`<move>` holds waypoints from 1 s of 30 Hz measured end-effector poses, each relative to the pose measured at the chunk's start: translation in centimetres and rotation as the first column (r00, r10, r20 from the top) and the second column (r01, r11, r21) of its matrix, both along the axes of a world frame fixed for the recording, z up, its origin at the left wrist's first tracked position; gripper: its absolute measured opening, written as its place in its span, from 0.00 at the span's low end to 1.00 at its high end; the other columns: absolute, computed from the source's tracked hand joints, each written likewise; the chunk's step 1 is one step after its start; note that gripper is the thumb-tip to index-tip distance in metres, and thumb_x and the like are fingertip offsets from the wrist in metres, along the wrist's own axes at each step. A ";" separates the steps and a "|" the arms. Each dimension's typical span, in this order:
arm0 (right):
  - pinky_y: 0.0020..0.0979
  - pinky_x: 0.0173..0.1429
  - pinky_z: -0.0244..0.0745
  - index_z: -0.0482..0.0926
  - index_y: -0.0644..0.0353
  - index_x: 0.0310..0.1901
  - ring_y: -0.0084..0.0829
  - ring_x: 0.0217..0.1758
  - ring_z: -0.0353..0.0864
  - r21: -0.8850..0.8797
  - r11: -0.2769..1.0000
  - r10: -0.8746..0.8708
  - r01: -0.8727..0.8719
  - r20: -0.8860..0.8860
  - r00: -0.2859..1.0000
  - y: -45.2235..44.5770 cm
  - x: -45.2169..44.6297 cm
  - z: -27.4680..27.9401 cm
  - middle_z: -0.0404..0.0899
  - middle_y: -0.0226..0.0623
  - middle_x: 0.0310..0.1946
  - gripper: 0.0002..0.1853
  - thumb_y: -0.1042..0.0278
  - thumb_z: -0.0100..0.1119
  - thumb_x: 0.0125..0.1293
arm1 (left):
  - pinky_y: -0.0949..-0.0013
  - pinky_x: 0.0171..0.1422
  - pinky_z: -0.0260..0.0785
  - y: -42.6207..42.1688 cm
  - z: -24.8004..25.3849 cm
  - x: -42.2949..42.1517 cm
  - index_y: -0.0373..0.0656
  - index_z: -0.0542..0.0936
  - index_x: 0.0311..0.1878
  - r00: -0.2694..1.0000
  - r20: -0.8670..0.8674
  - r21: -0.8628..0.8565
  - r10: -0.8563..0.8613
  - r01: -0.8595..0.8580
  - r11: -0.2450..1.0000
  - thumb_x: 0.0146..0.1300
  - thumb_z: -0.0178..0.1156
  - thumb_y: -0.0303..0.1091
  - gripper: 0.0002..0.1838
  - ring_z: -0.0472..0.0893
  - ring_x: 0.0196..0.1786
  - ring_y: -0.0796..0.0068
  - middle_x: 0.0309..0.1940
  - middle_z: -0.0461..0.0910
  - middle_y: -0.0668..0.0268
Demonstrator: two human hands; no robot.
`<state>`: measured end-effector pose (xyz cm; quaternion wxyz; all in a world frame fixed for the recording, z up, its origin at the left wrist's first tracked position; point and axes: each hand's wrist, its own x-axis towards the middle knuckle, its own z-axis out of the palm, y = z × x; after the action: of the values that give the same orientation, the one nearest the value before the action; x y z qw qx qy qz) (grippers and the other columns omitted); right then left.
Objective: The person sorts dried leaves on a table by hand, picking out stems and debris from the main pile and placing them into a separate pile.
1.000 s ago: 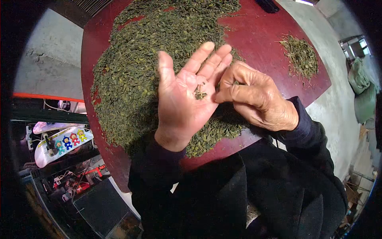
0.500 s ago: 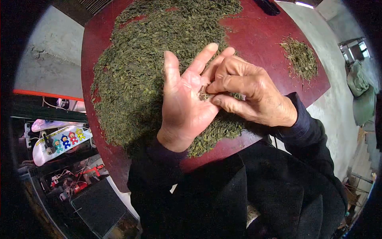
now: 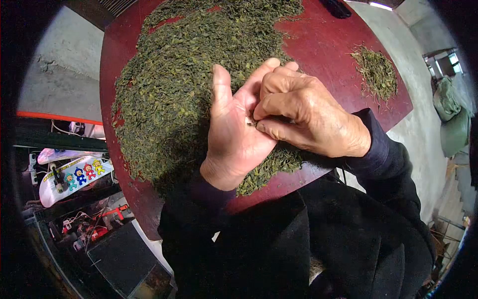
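Note:
My left hand [image 3: 234, 132] is palm up with its fingers stretched out, above a broad spread of dried tea leaves [image 3: 164, 99]. Against that palm, my right hand [image 3: 311, 112] closes thumb and forefinger in a pinch. Small tea stem bits [image 3: 251, 123] show at the pinching fingertips, mostly covered by them. The right hand's curled fingers hide the ends of some left fingers. Both hands are raised above the near side of the dark red table [image 3: 323, 47].
On the table's right side lies a small heap of pale stems [image 3: 377, 73]. A dark object [image 3: 336, 8] rests at the far edge. To the left are a skateboard deck with cartoon figures [image 3: 74, 182] and red tools [image 3: 107, 219]. Green sacks [image 3: 454, 124] stand at the right.
My right hand has shifted slightly left and curled further over the left palm. The stem bits visible there earlier are now mostly covered. My left hand has tilted a little.

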<state>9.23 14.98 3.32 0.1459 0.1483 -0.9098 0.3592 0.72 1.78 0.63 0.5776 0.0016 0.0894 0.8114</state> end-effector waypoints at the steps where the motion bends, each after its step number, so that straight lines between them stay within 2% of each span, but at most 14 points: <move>1: 0.33 0.45 0.68 0.80 0.64 0.34 0.36 0.35 0.72 0.010 1.000 -0.006 0.006 0.010 1.000 -0.1 0.0 0.0 0.74 0.37 0.33 0.05 0.75 0.66 0.58 | 0.48 0.79 0.52 0.1 0.5 0.3 0.35 0.60 0.74 0.999 -0.035 -0.066 0.016 -0.018 0.998 0.72 0.28 0.71 0.47 0.65 0.74 0.51 0.71 0.65 0.44; 3: 0.33 0.45 0.68 0.79 0.64 0.33 0.36 0.35 0.72 0.031 0.999 -0.019 0.018 0.027 0.999 -0.3 -0.1 0.1 0.74 0.37 0.33 0.05 0.75 0.65 0.57 | 0.49 0.80 0.52 0.2 1.0 0.5 0.35 0.61 0.74 0.993 -0.108 -0.194 0.039 -0.060 0.979 0.73 0.27 0.71 0.47 0.65 0.74 0.51 0.71 0.65 0.45; 4: 0.33 0.45 0.68 0.79 0.64 0.33 0.36 0.35 0.72 0.032 0.999 -0.019 0.018 0.027 0.999 -0.4 -0.1 0.0 0.74 0.37 0.33 0.05 0.75 0.65 0.57 | 0.49 0.80 0.52 0.2 1.0 0.5 0.35 0.61 0.74 0.993 -0.109 -0.194 0.040 -0.060 0.979 0.73 0.27 0.71 0.47 0.65 0.74 0.51 0.71 0.65 0.45; 9: 0.34 0.45 0.68 0.77 0.63 0.32 0.37 0.35 0.71 0.031 0.998 -0.061 0.063 -0.056 0.997 -0.7 -0.1 -0.5 0.74 0.37 0.33 0.05 0.75 0.65 0.57 | 0.52 0.78 0.56 0.0 -0.1 0.1 0.35 0.60 0.74 0.998 -0.063 -0.108 0.012 -0.019 0.994 0.71 0.28 0.73 0.49 0.67 0.71 0.55 0.72 0.63 0.46; 14: 0.33 0.42 0.68 0.75 0.63 0.33 0.32 0.33 0.71 -0.061 0.998 -0.009 0.003 -0.097 0.995 0.1 -0.1 -0.5 0.74 0.36 0.33 0.05 0.76 0.62 0.60 | 0.54 0.78 0.55 0.0 -0.8 -0.3 0.33 0.62 0.72 0.999 0.009 0.076 -0.047 0.046 0.996 0.71 0.27 0.74 0.50 0.67 0.71 0.55 0.72 0.63 0.47; 18: 0.29 0.40 0.68 0.76 0.62 0.33 0.27 0.33 0.71 -0.353 0.934 -0.017 0.051 0.096 0.995 1.3 0.6 0.4 0.74 0.33 0.33 0.03 0.75 0.59 0.65 | 0.53 0.79 0.52 0.5 0.6 0.3 0.32 0.64 0.71 0.996 -0.087 -0.139 -0.018 0.006 0.990 0.70 0.26 0.75 0.51 0.66 0.71 0.55 0.72 0.63 0.46; 20: 0.26 0.36 0.69 0.76 0.62 0.36 0.22 0.30 0.72 -0.749 0.648 0.031 0.136 0.205 0.978 1.2 1.1 0.3 0.79 0.33 0.31 0.05 0.71 0.56 0.68 | 0.53 0.79 0.51 0.5 1.2 0.4 0.32 0.63 0.72 0.996 -0.090 -0.158 -0.009 -0.006 0.987 0.70 0.24 0.75 0.52 0.64 0.73 0.54 0.73 0.62 0.45; 21: 0.26 0.36 0.69 0.76 0.62 0.36 0.22 0.30 0.72 -0.750 0.647 0.028 0.138 0.204 0.978 2.1 1.4 0.1 0.79 0.33 0.31 0.05 0.71 0.56 0.68 | 0.52 0.80 0.49 0.6 1.6 0.5 0.32 0.63 0.72 0.996 -0.092 -0.175 0.003 -0.019 0.984 0.70 0.23 0.75 0.52 0.62 0.74 0.53 0.73 0.61 0.44; 23: 0.23 0.34 0.67 0.77 0.61 0.36 0.19 0.29 0.70 -0.389 0.902 -0.174 0.188 0.069 0.982 5.1 2.6 -0.4 0.78 0.30 0.31 0.05 0.71 0.55 0.70 | 0.51 0.80 0.46 0.6 1.9 0.5 0.32 0.61 0.74 0.995 -0.097 -0.209 0.027 -0.047 0.977 0.69 0.21 0.75 0.53 0.58 0.78 0.51 0.75 0.58 0.43; 25: 0.22 0.32 0.65 0.77 0.61 0.36 0.20 0.29 0.70 -0.357 0.874 -0.321 0.331 0.090 0.943 6.9 4.0 -0.3 0.77 0.29 0.30 0.04 0.72 0.55 0.69 | 0.50 0.80 0.46 0.5 1.9 0.3 0.33 0.61 0.74 0.996 -0.085 -0.189 0.020 -0.035 0.981 0.69 0.21 0.75 0.53 0.57 0.78 0.51 0.75 0.58 0.43; 26: 0.22 0.32 0.65 0.77 0.61 0.36 0.20 0.29 0.70 -0.357 0.874 -0.321 0.331 0.089 0.943 8.1 5.1 -0.4 0.77 0.29 0.30 0.04 0.72 0.55 0.69 | 0.50 0.80 0.46 0.3 1.8 0.2 0.33 0.61 0.74 0.997 -0.072 -0.167 0.014 -0.026 0.986 0.69 0.21 0.76 0.53 0.56 0.79 0.51 0.75 0.57 0.43; 28: 0.24 0.33 0.66 0.77 0.61 0.35 0.23 0.27 0.69 0.048 0.809 -0.588 0.586 0.045 0.807 11.0 7.3 -0.6 0.75 0.29 0.29 0.03 0.73 0.58 0.66 | 0.49 0.80 0.45 0.1 1.5 0.0 0.34 0.62 0.74 0.999 -0.047 -0.122 0.002 -0.007 0.992 0.68 0.22 0.76 0.53 0.53 0.80 0.50 0.76 0.55 0.43; 29: 0.24 0.33 0.66 0.77 0.61 0.35 0.23 0.27 0.69 0.049 0.807 -0.590 0.588 0.044 0.806 12.1 8.2 -0.8 0.75 0.29 0.29 0.03 0.73 0.58 0.66 | 0.49 0.80 0.45 0.0 1.3 -0.1 0.34 0.62 0.74 0.999 -0.048 -0.122 -0.001 -0.005 0.993 0.68 0.22 0.76 0.53 0.53 0.80 0.50 0.76 0.55 0.43; 30: 0.25 0.33 0.66 0.77 0.61 0.35 0.24 0.27 0.69 0.206 0.770 -0.618 0.604 0.005 0.786 13.2 9.1 -1.1 0.74 0.30 0.28 0.02 0.74 0.58 0.65 | 0.48 0.80 0.44 0.0 1.1 -0.1 0.35 0.62 0.74 0.999 -0.033 -0.088 -0.013 0.010 0.996 0.68 0.22 0.76 0.53 0.51 0.80 0.50 0.76 0.55 0.43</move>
<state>18.29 28.20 2.17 0.2063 -0.1550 -0.9436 0.2072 0.61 1.75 1.72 0.5801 -0.0097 0.1347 0.8033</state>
